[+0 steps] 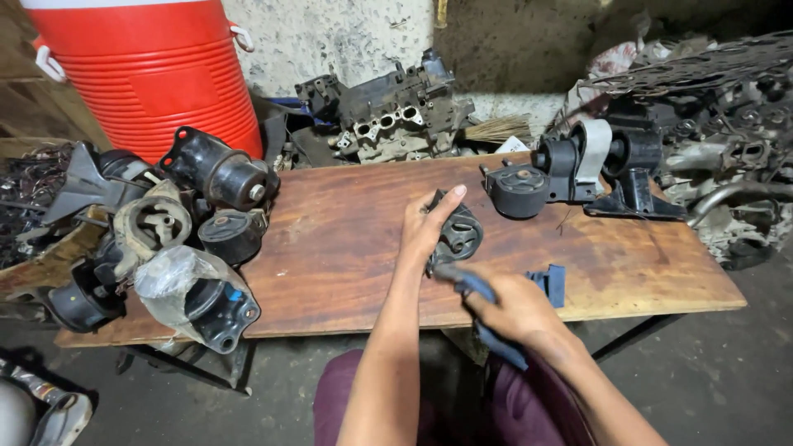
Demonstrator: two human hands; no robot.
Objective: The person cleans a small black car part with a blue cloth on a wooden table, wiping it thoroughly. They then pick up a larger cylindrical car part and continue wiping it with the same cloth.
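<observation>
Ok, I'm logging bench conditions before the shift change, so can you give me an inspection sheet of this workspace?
Surface: wooden board on a metal frame, worn and stained, bare in the middle.
Job's things: black engine mount standing on the board; blue-handled tool with its tip at the mount.
Clutter: pile of engine mounts at the board's left end, one in a plastic wrap; more mounts at the far right; small blue block.
Grippers: left hand steadies the mount; right hand grips the tool.
Cables: nothing seen.
Surroundings: red drinks cooler, cylinder head against the wall, engine parts at right, concrete floor.
</observation>
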